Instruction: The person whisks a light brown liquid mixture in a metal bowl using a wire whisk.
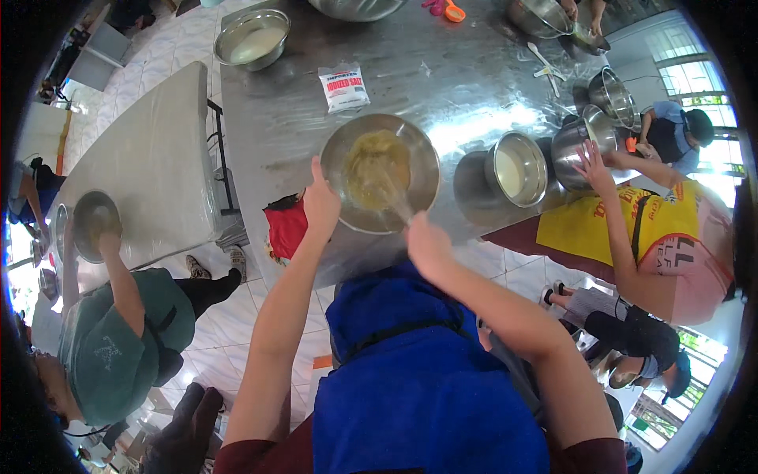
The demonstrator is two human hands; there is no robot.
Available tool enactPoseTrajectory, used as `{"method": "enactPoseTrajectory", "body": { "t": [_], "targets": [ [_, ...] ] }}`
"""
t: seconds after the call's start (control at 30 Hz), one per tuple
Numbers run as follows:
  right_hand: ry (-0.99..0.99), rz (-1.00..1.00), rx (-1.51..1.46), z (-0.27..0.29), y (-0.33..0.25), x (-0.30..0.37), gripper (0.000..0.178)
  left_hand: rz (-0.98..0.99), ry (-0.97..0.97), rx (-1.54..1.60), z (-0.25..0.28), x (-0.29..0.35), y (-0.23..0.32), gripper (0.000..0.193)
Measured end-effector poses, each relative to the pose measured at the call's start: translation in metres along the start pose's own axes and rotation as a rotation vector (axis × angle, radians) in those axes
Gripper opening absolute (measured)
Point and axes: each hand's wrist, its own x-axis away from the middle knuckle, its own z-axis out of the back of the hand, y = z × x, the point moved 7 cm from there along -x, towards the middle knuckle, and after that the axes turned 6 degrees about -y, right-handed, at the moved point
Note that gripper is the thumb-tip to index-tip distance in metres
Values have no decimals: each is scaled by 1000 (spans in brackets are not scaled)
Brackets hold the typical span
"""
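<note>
A steel mixing bowl [430, 162] stands near the front edge of the metal table, with a yellowish-brown mixture [365, 162] in it. My left hand [322, 201] grips the bowl's left rim, one finger stretched up along the outside. In my right hand [429, 246] is the handle of a whisk [392, 193], entering over the lower right rim. The whisk's wires are blurred and dip into the mixture. Just beyond the bowl lies a white packet [344, 88] with red and blue print. Beside my left wrist, a red cloth-like item [287, 227] lies at the table edge.
Right of my bowl stands a steel pan of pale liquid [517, 167], then a larger bowl [572, 158] beside a co-worker in yellow [655, 221]. Another bowl [253, 39] sits far left on the table [450, 87]. A person in green [118, 340] works at the left.
</note>
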Motion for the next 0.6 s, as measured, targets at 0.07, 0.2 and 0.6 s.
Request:
{"method": "enactPoseTrajectory", "body": {
  "t": [0.07, 0.2, 0.6],
  "targets": [
    [-17, 113, 89, 4, -2, 20, 29, 32, 42, -48, 10, 2, -5, 59],
    [-151, 46, 113, 13, 20, 10, 27, 72, 20, -98, 7, 3, -4, 57],
    [34, 88, 71, -5, -11, 0, 15, 108, 89, -167, 7, -11, -7, 52]
  ]
}}
